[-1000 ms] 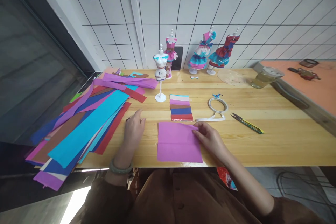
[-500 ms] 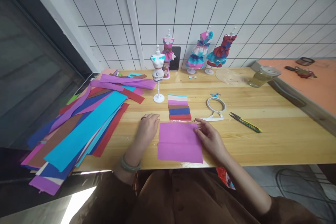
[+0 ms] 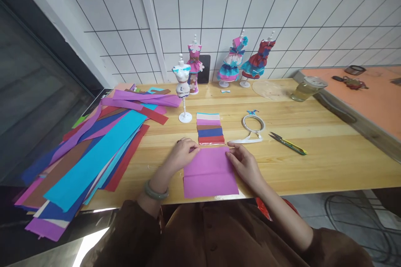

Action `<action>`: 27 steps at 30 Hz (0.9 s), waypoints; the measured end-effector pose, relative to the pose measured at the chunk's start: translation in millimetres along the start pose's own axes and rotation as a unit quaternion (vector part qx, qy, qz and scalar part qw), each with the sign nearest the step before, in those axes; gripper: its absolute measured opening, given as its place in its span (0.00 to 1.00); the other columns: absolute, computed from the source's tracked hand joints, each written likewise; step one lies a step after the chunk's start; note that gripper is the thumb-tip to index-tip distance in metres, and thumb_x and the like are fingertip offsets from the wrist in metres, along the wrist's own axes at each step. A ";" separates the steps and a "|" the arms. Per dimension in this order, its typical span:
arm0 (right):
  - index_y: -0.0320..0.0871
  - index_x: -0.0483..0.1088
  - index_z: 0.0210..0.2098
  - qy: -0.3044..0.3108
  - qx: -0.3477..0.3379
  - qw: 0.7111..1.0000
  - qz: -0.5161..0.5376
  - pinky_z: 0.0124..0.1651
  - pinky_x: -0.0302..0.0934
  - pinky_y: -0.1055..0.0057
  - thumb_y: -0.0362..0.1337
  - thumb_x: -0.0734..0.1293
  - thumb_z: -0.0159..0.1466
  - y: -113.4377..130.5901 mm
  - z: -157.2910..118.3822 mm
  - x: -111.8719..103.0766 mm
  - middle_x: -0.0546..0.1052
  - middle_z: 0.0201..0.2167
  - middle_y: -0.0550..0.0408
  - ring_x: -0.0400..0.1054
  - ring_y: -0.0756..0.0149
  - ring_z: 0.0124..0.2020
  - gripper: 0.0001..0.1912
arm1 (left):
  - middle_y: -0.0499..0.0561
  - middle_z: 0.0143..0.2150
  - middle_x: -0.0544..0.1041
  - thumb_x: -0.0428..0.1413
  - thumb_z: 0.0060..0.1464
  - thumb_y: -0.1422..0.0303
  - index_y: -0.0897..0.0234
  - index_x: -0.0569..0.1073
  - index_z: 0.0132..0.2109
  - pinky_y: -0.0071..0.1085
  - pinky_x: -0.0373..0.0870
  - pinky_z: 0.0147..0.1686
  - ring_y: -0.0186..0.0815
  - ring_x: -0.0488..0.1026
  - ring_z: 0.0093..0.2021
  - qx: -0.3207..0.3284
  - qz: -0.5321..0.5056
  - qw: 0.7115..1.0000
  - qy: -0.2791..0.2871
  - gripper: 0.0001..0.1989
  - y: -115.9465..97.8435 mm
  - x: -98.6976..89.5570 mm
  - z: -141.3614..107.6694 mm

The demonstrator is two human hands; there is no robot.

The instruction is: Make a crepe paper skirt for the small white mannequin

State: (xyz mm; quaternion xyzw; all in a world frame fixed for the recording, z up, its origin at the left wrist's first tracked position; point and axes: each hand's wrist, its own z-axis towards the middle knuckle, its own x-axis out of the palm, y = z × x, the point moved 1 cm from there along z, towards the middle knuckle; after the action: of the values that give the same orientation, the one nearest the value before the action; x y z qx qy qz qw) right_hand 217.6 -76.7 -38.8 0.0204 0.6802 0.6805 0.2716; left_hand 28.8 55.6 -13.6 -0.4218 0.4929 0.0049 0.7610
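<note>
A purple crepe paper sheet (image 3: 210,177) lies on the wooden table before me, with a crease running across its middle. At its far left corner is my left hand (image 3: 183,152), the fingers and thumb pinched on the edge. My right hand (image 3: 246,162) grips the far right corner, thumb on top and fingers at the edge. Just beyond the sheet lies a small stack of folded strips (image 3: 209,130) in pink, purple, brown, blue and red. A roll of white tape (image 3: 243,124) with a loose end rests to the right, beside yellow-handled thread snips (image 3: 288,144).
Long coloured paper strips (image 3: 103,154) pile up on the left. A bare white mini mannequin (image 3: 183,85) stands ahead; dressed mannequins (image 3: 230,64) stand along the tiled wall near a dark phone (image 3: 204,69). A cup of liquid (image 3: 307,89) is at the back right.
My left hand has moved right, from beside the sheet onto its far left corner, and its fingers have closed there. My right hand stays at the right corner. The view has shifted slightly.
</note>
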 end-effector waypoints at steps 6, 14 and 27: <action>0.44 0.61 0.35 -0.032 -0.019 0.998 -0.057 0.35 0.62 0.68 0.44 0.61 0.60 2.6 6.9 2.6 0.71 0.30 0.53 0.67 0.64 0.30 0.10 | 0.47 0.27 0.74 0.48 0.51 0.67 0.63 0.73 0.27 0.27 0.61 0.30 0.32 0.68 0.29 -0.043 -0.050 0.997 0.032 0.11 5.0 -2.0 5.0; 0.45 0.61 0.34 -0.040 -0.004 0.986 -0.163 0.28 0.57 0.70 0.41 0.60 0.60 9.8 7.9 6.2 0.70 0.24 0.57 0.63 0.67 0.23 0.07 | 0.49 0.30 0.77 0.50 0.49 0.65 0.63 0.75 0.30 0.27 0.63 0.31 0.33 0.71 0.32 -0.113 -0.077 0.990 0.025 0.10 12.7 1.5 11.4; 0.45 0.61 0.33 -0.076 0.037 0.990 -0.112 0.26 0.58 0.71 0.43 0.61 0.59 6.8 10.9 5.7 0.70 0.25 0.56 0.62 0.68 0.22 0.09 | 0.48 0.28 0.76 0.50 0.50 0.66 0.61 0.74 0.31 0.27 0.64 0.32 0.33 0.71 0.30 -0.113 -0.029 0.993 0.021 0.09 12.2 4.6 11.3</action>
State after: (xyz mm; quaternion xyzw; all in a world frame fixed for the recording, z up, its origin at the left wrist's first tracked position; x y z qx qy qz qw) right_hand 214.8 -63.9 -33.6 0.0059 0.6804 0.6162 0.3965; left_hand 34.5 68.8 -23.0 -0.5193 0.4930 0.0294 0.6974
